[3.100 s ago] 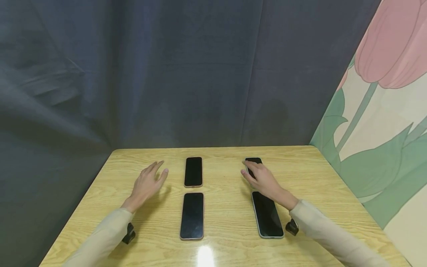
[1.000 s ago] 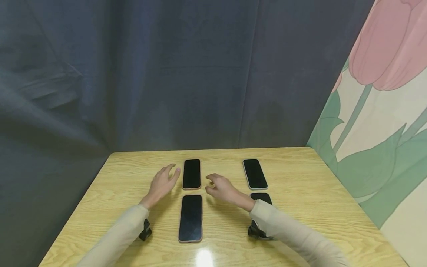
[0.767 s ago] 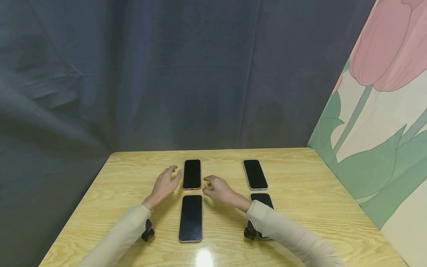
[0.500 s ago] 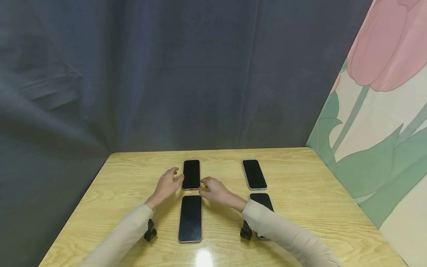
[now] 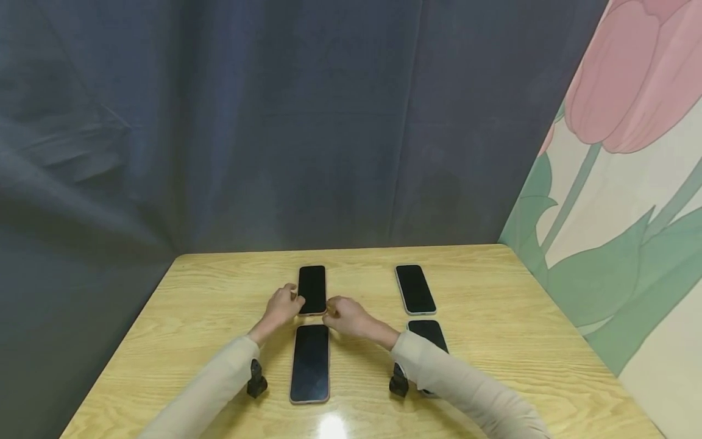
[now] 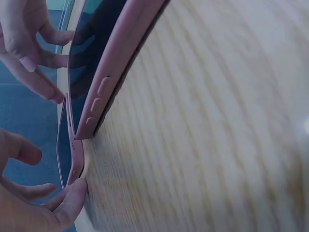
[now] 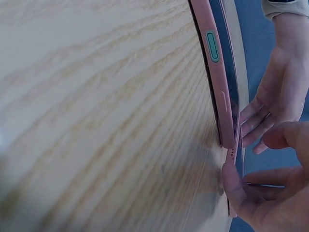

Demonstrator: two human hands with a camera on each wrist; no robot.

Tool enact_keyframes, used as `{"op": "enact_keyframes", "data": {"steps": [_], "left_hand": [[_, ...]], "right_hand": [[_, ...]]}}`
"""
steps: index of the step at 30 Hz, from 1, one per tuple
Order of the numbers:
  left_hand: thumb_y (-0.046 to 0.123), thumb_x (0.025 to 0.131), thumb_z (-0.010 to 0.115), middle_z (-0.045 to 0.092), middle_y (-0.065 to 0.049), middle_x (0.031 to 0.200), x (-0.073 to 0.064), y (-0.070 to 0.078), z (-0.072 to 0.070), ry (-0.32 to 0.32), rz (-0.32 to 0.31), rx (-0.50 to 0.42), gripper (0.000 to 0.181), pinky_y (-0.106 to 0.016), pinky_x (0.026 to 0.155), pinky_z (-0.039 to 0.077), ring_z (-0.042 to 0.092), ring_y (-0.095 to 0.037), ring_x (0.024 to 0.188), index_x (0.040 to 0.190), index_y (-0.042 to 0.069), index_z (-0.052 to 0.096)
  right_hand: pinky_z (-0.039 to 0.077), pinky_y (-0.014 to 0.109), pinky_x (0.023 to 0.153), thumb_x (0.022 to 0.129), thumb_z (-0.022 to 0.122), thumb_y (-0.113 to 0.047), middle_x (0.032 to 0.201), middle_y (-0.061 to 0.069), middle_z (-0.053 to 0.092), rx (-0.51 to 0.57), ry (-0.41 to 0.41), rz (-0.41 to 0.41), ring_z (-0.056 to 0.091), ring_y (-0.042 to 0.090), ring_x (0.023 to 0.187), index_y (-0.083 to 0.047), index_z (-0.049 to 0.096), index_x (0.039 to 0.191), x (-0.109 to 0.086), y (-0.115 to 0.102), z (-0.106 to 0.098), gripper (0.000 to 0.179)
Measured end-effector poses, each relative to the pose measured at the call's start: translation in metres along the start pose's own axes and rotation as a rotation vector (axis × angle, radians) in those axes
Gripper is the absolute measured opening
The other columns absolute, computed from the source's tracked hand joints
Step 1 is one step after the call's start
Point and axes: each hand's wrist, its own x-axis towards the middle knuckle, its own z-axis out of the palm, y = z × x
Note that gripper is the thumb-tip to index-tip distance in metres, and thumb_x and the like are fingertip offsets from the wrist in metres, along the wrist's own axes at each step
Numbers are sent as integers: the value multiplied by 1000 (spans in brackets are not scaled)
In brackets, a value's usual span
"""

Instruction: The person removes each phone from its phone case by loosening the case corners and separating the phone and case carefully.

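A black-screened smartphone in a pink case (image 5: 312, 289) lies face up at the back left of the table. My left hand (image 5: 281, 308) has its fingertips right at this phone's left edge. On the opposite side, my right hand (image 5: 350, 317) reaches its lower right corner. Both wrist views show a fingertip against the pink rim, while other digits hover bent over the screen. Closer to me lies a larger phone (image 5: 309, 366), also pink-cased; its side buttons (image 6: 100, 92) face the left wrist camera. Neither hand touches this one.
Two more phones in pale cases lie to the right: a far one (image 5: 415, 289), slightly angled, and a near one (image 5: 429, 333), partly hidden under my right sleeve (image 5: 466, 378). A dark curtain (image 5: 307, 134) hangs behind the wooden table (image 5: 373, 366).
My right hand has come left from over the far right phone to the far left phone's corner. My left hand has moved right to that phone's edge. The phones lie as before.
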Motion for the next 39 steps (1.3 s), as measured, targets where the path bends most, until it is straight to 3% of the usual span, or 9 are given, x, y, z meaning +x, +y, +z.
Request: {"op": "enact_keyframes", "data": {"steps": [3,8,14,17,22,26,29,36,39], "left_hand": [[14,100,50,55,-30,128,-1,0,-1,-14,-22,-20,47,-54,95,48,54,-44,117,139,-12,43],[14,101,49,54,-31,129,-1,5,-3,-33,-40,-66,46,-54,94,48,54,-45,117,138,-13,43],[14,101,48,54,-30,129,-2,9,-3,-32,-76,-110,48,-50,89,51,57,-40,112,141,-12,42],[14,101,48,50,-30,132,-1,12,-3,-52,-129,-212,50,-43,78,51,60,-29,87,144,-10,38],[14,101,48,53,-24,122,2,18,-4,-91,-206,-363,55,-36,66,41,34,-14,52,148,-8,30],[15,99,50,49,-27,130,3,20,-1,-76,-243,-388,57,-47,87,48,58,-30,90,147,-8,29],[13,97,52,32,-32,146,2,22,2,-53,-259,-418,59,-57,106,36,39,-45,131,146,-11,28],[19,94,55,27,-31,151,7,27,1,-24,-326,-488,68,-54,110,33,33,-42,135,146,-12,25],[22,92,57,45,-27,128,10,27,0,-31,-332,-484,54,-45,91,45,49,-34,108,132,-10,38]], "right_hand": [[31,20,50,94,59,-8,67,-1,44,9,-21,20,37,8,52,-1,51,76,1,0,2,21],[34,21,53,95,60,-9,69,5,55,14,-44,27,39,7,51,6,63,91,3,0,5,16],[34,20,53,97,57,-5,65,-2,50,11,-48,-21,38,5,49,10,65,98,3,0,5,17],[32,18,51,98,54,-3,62,-5,46,16,-51,-49,35,5,47,7,64,89,2,0,6,17],[30,19,50,100,50,-2,54,-7,39,5,-70,-44,31,6,44,1,63,89,3,-1,8,17],[31,19,50,100,50,-3,52,-7,38,-10,-84,-26,31,6,43,2,66,97,3,-2,8,17],[30,19,50,100,50,-2,51,-8,37,-16,-84,-26,30,6,43,1,66,95,2,-3,7,17],[27,20,49,97,57,-6,52,-8,36,-44,-83,-5,30,6,44,-8,52,70,0,-7,5,27],[24,21,49,96,60,-11,52,-8,32,-72,-83,23,27,8,46,-9,49,69,-1,-9,5,29]]}}
